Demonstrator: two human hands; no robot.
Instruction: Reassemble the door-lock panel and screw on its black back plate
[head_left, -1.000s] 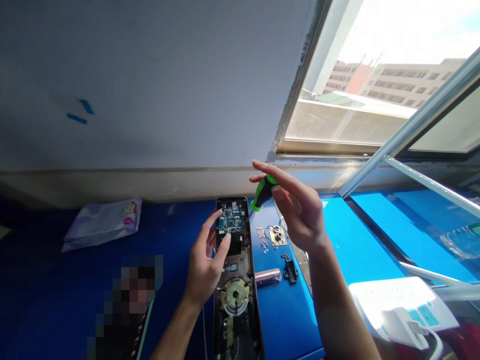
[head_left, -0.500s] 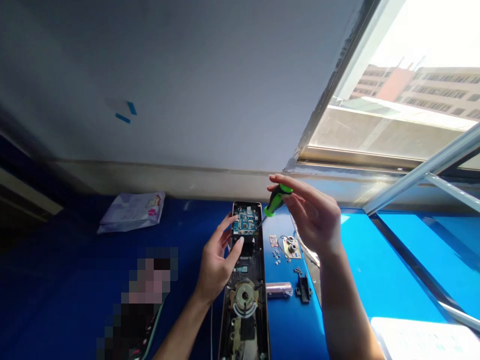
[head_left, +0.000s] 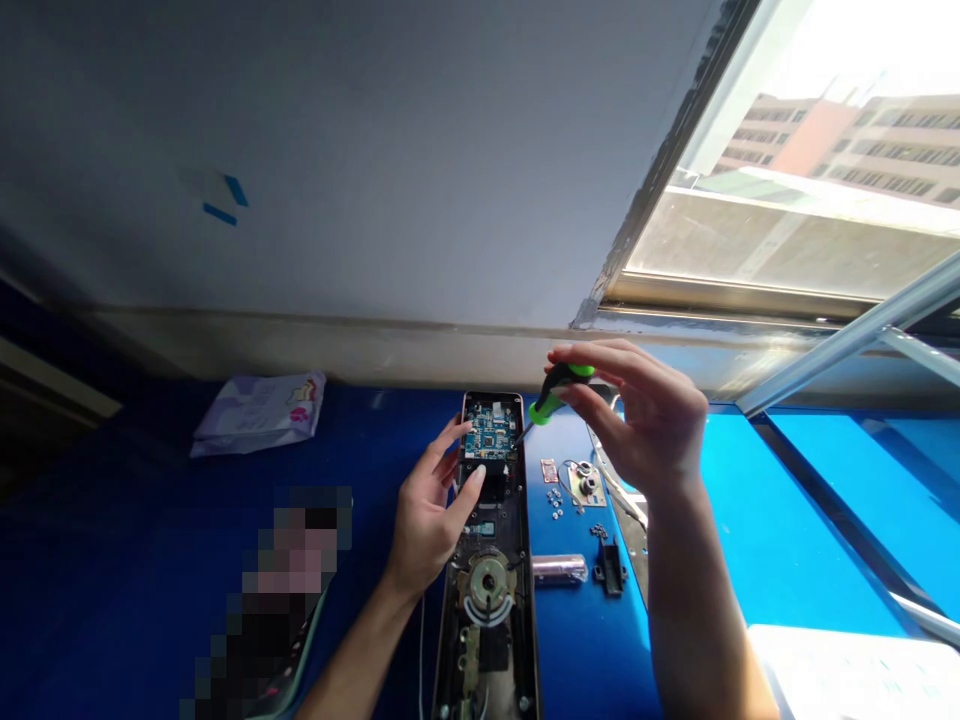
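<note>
"Can you read the bag (head_left: 259,412)?"
"Too blurry."
"The hands?"
"Right hand (head_left: 641,420) curls round a screwdriver (head_left: 541,408). Left hand (head_left: 430,520), loosely bent, holds the case (head_left: 516,540) on the table (head_left: 367,570)."

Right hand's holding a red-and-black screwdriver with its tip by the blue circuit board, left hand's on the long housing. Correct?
Not the colour: the head view shows the screwdriver is green and black, not red and black. The right hand does hold it, tip by the blue circuit board, with the left hand on the long housing.
</note>
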